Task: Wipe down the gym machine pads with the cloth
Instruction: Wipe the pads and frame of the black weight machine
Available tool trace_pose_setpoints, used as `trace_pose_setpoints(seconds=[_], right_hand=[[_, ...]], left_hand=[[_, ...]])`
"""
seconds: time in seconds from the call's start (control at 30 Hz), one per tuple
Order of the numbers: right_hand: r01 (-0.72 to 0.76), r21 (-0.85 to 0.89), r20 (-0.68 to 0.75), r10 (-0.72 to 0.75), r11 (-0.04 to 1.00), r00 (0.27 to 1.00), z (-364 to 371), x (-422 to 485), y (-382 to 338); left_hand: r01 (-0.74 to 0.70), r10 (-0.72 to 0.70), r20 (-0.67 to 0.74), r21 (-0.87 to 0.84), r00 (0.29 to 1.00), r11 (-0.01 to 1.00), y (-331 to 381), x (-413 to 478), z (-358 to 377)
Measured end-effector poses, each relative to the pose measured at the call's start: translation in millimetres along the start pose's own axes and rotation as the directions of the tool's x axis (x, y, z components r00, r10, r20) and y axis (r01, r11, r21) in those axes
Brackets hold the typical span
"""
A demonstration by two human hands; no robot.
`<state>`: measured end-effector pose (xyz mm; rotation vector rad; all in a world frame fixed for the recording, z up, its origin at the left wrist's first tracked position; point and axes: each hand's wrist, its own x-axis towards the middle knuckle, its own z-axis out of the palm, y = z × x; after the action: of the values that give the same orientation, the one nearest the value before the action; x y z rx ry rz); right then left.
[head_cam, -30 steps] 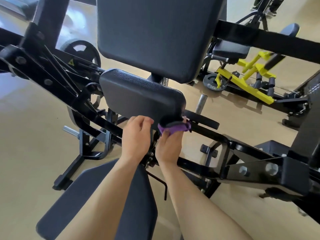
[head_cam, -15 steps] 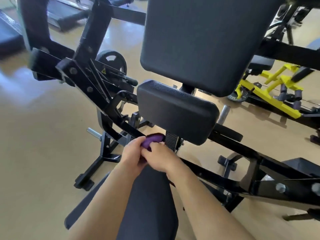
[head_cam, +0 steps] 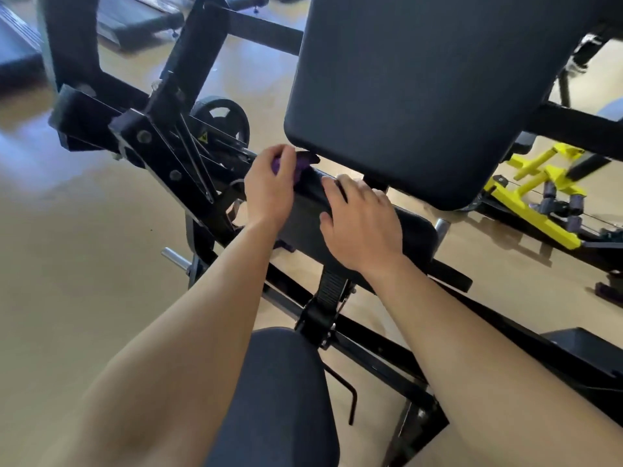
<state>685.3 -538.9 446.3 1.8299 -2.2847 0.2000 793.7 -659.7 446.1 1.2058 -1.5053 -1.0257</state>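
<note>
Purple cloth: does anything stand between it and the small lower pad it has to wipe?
Nothing visible does. The purple cloth, bunched in the left hand, already sits against the lower pad's left end.

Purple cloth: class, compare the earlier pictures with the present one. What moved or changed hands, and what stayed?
The purple cloth passed from the right hand to the left hand, then rose from the small pad's underside to its far left end. The right hand let go and now lies flat on the small pad. The machine itself stayed put.

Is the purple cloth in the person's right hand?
No, the purple cloth is bunched in the left hand at the small pad's far end, while the right hand lies bare on top.
</note>
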Motion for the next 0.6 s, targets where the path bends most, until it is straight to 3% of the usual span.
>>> trace_pose_setpoints(seconds=[0.07,0.1,0.2,0.3,0.47,0.53,0.6], right_hand=[[-0.016,-0.048,-0.039,0.014,0.999,0.999,7,0,-3],[-0.026,-0.062,-0.052,0.022,0.998,0.998,9,0,-5],[-0.033,-0.088,-0.053,0.028,0.996,0.998,9,1,-6],[-0.027,-0.110,-0.044,0.022,0.994,0.999,10,2,-7],[-0.018,-0.141,-0.054,0.011,0.990,0.999,14,3,-6],[-0.018,-0.142,-0.071,0.008,0.990,0.997,16,4,-6],[-0.020,-0.144,-0.073,0.009,0.989,0.997,16,3,-6]], left_hand=[[-0.152,0.147,0.041,0.153,0.988,0.977,-10,-1,7],[-0.151,0.148,0.026,0.160,0.989,0.976,-14,3,6],[0.066,-0.070,0.043,0.078,0.997,0.995,-36,28,-1],[0.361,-0.351,0.175,-0.031,0.920,0.932,-60,37,-6],[0.578,-0.522,0.285,-0.165,0.804,0.799,-114,15,4],[0.678,-0.595,0.343,-0.222,0.727,0.701,-135,6,2],[0.757,-0.615,0.441,-0.371,0.654,0.539,-147,-7,3]])
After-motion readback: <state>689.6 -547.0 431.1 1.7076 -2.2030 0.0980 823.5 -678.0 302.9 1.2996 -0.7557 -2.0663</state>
